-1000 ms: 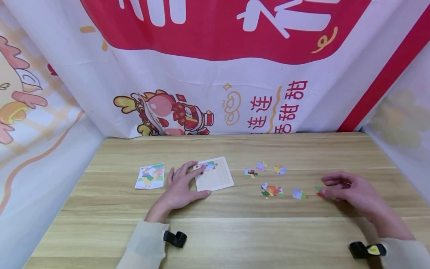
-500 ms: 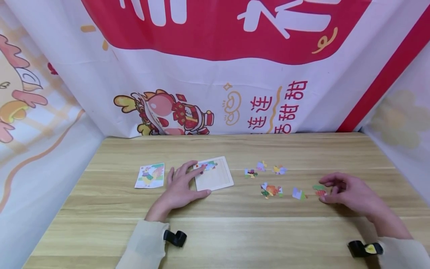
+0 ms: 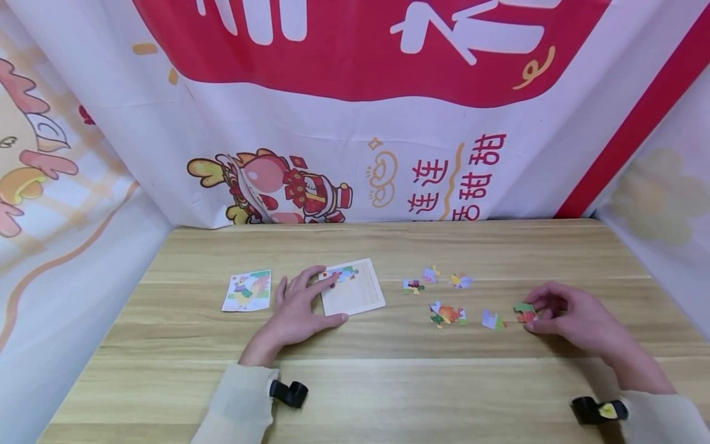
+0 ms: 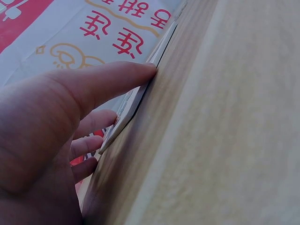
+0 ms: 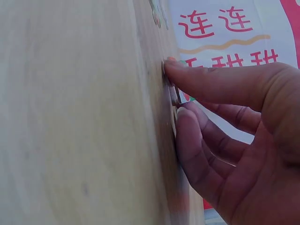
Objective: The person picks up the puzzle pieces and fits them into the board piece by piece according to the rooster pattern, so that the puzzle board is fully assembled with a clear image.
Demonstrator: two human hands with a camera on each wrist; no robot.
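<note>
My left hand (image 3: 302,308) rests at the left side of a light wooden puzzle tray (image 3: 360,299), its fingers spread fairly straight. The index finger lies over a few joined jigsaw pieces (image 3: 348,273) in the tray's upper left part. In the left wrist view the thumb (image 4: 126,72) touches the tray edge. To the right, my right hand (image 3: 577,311) pinches a green and red jigsaw piece (image 3: 524,312) at the table surface. The right wrist view shows thumb and curled fingers (image 5: 190,133) at this piece, which is mostly hidden there.
Between tray and right hand lie several loose jigsaw pieces, among them an orange and green cluster (image 3: 448,314), a pale blue piece (image 3: 490,319) and a yellow one (image 3: 460,280). A picture card (image 3: 247,290) lies left of the tray. A printed cloth (image 3: 355,123) hangs behind the table.
My right hand has shifted slightly left, and the green and red jigsaw piece has moved and turned a little with it. The left hand and tray have stayed in place.
</note>
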